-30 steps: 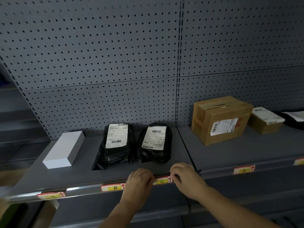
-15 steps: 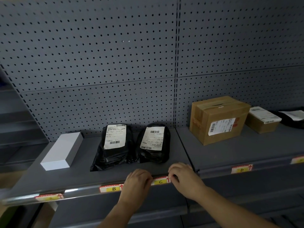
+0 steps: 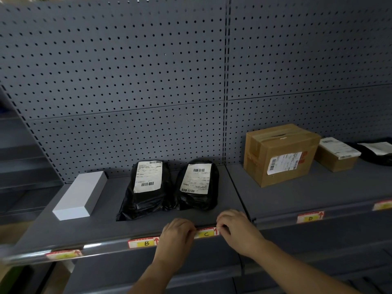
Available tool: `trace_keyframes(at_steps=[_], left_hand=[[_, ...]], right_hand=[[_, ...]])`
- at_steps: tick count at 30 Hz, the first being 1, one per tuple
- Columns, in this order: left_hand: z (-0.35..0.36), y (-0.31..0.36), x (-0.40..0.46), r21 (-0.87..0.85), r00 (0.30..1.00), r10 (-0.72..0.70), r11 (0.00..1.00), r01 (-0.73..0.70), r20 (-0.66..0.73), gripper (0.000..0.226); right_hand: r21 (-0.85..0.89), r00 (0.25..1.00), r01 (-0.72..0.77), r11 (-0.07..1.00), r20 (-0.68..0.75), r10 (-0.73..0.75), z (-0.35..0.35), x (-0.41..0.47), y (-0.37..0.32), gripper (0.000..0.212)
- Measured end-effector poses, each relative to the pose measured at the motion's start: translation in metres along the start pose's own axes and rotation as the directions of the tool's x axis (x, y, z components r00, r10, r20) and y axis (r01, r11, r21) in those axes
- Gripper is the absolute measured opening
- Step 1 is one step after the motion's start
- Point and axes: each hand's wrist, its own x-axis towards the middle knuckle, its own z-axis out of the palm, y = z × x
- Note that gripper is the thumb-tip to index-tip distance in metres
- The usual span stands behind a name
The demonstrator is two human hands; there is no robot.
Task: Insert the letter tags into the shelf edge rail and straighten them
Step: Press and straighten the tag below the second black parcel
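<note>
The shelf edge rail (image 3: 101,248) runs along the front of a grey shelf. The yellow C tag (image 3: 206,233) sits in the rail between my hands. My left hand (image 3: 177,235) pinches its left end and my right hand (image 3: 236,229) pinches its right end, fingers curled over the shelf lip. The B tag (image 3: 144,243) is in the rail just left of my left hand. Another tag (image 3: 63,254) sits at the far left, its letter blurred. On the right shelf's rail are the D tag (image 3: 310,218) and one more tag (image 3: 382,205).
On the left shelf lie a white box (image 3: 81,195) and two black parcel bags (image 3: 146,188) (image 3: 197,185) with white labels. On the right shelf stand a large cardboard box (image 3: 280,154), a small box (image 3: 337,153) and a black bag (image 3: 377,152). Grey pegboard (image 3: 127,81) forms the back.
Both hands stay on the ends of the C tag with only slight finger shifts. The view has drifted a little.
</note>
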Motion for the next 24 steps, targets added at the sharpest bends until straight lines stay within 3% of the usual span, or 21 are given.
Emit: trace_keyframes(at_steps=[9, 13, 21, 24], left_hand=[[-0.007, 0.003, 0.005, -0.003, 0.999, 0.03, 1.0, -0.03, 0.015, 0.006], [-0.024, -0.004, -0.006, 0.018, 0.999, 0.015, 1.0, -0.014, -0.042, 0.011], [-0.076, -0.08, -0.057, 0.085, 0.983, -0.081, 0.992, 0.096, -0.166, 0.022], [-0.089, -0.108, -0.068, 0.104, 0.986, -0.054, 0.992, 0.071, -0.156, 0.022]], right_hand=[[0.032, 1.0, -0.026, 0.999, -0.005, 0.026, 0.0, 0.003, 0.001, 0.009], [0.046, 0.999, -0.003, 0.999, -0.045, 0.005, 0.01, 0.011, -0.015, 0.014], [0.029, 0.991, 0.122, 0.992, -0.055, -0.12, 0.05, 0.045, -0.091, 0.014], [0.02, 0.993, 0.113, 0.993, -0.047, -0.112, 0.065, 0.054, -0.116, 0.017]])
